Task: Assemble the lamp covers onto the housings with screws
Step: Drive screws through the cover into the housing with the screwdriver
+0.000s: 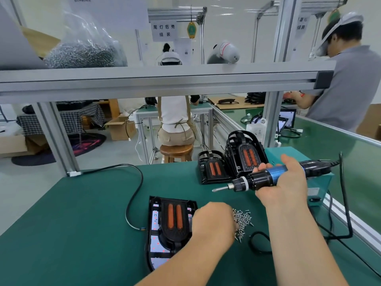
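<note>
The right hand [286,182] gripped the electric screwdriver [261,179] around its barrel, bit pointing left, raised above the green counter [82,223]. The left hand [213,220] rested over the loose screws [244,218], back toward the camera; its fingers were hidden, so its grasp could not be determined. The lamp cover [175,217] sat on its housing [153,234], just left of that hand. Further lamp units [245,155] stood behind the screwdriver.
</note>
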